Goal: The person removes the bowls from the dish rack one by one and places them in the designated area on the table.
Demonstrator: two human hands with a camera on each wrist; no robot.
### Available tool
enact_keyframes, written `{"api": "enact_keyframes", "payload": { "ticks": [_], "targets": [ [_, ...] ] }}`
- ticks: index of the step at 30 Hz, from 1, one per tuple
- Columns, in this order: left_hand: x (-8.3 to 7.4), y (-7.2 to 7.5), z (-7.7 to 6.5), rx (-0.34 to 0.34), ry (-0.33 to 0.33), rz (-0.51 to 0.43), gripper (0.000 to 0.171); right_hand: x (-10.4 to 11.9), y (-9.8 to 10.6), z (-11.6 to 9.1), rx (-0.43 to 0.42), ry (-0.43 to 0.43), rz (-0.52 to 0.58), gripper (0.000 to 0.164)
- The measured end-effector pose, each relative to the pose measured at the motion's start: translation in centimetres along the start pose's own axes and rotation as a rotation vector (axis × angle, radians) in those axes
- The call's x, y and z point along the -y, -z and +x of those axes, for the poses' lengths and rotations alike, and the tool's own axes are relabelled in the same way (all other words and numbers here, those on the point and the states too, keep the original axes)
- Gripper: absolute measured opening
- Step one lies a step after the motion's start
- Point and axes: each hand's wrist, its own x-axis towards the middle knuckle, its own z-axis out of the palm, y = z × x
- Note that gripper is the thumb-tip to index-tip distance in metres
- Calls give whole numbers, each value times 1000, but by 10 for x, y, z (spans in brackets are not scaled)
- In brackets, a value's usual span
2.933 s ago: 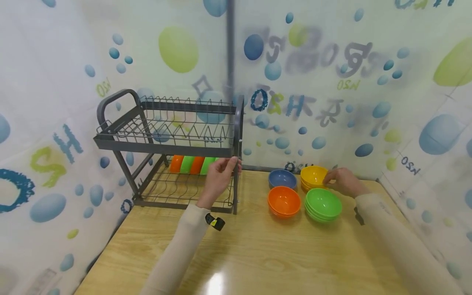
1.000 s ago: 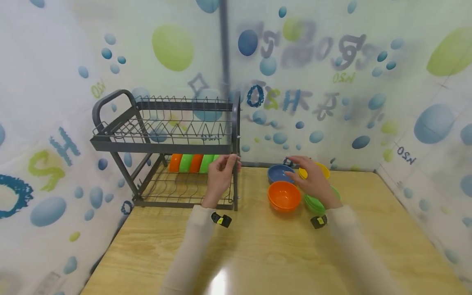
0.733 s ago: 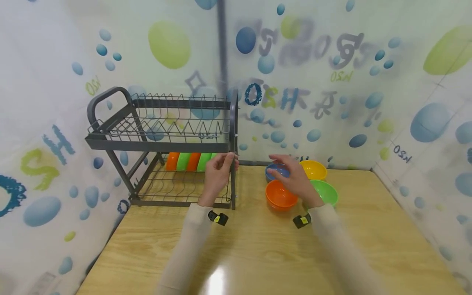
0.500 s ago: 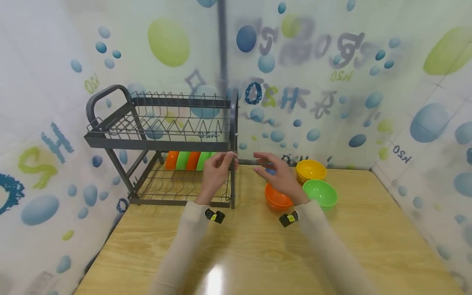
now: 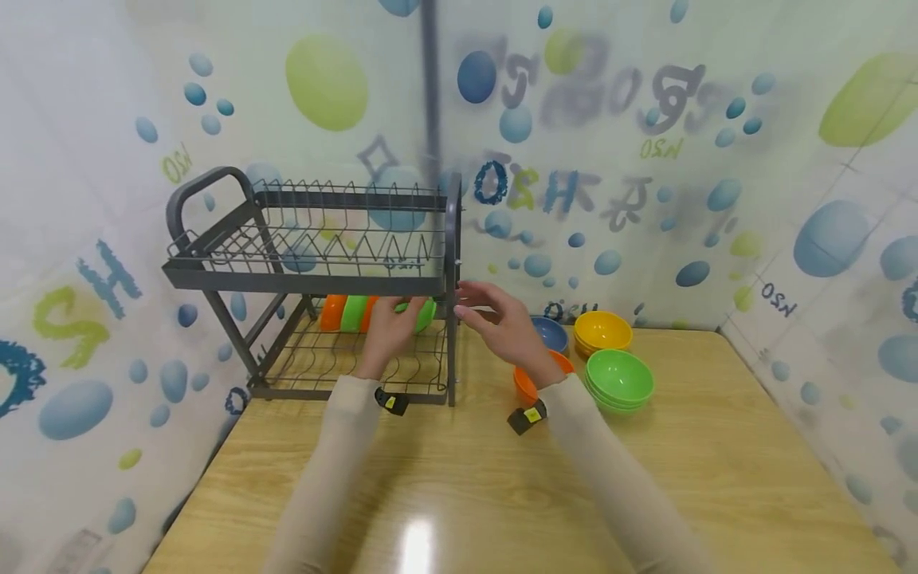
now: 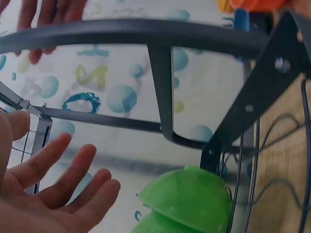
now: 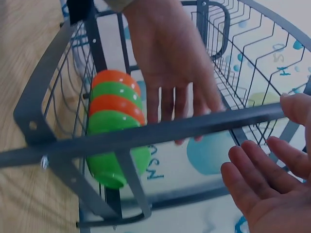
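Note:
My left hand (image 5: 390, 331) is under the upper tier of the dark metal dish rack (image 5: 308, 282), fingers loose and spread. It holds nothing. Close by on the lower tier, orange and green bowls (image 6: 189, 199) stand on edge in a row, and the hand covers part of them in the head view. Just outside the rack's right post is my right hand (image 5: 505, 327), fingers extended and thumb apart, with nothing in it. The right wrist view shows the rack's side bar (image 7: 194, 127) between the two hands.
Right of the rack on the wooden table (image 5: 502, 494) stand a blue bowl (image 5: 551, 333), stacked yellow bowls (image 5: 602, 331), stacked green bowls (image 5: 620, 379) and an orange bowl (image 5: 527, 389), partly hidden by my right wrist. A patterned curtain (image 5: 645, 96) hangs behind.
My right hand has moved left from the yellow bowls, across the blue and orange ones, to the rack's right post. My left hand has left that post and shifted left under the upper tier.

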Motion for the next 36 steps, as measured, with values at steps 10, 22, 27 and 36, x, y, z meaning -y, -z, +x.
{"api": "enact_keyframes", "payload": {
  "ticks": [10,22,27,36],
  "targets": [
    [9,4,24,-35,-169,119,49,11,-17,10,-117,-23,-85,37],
    [21,3,32,58,40,279,49,10,-22,10,-144,19,-129,33],
    [24,0,32,61,125,303,27,8,-22,9,-168,26,-126,32],
    [29,1,34,17,109,313,40,7,-25,10,-167,42,-137,30]
  ]
}}
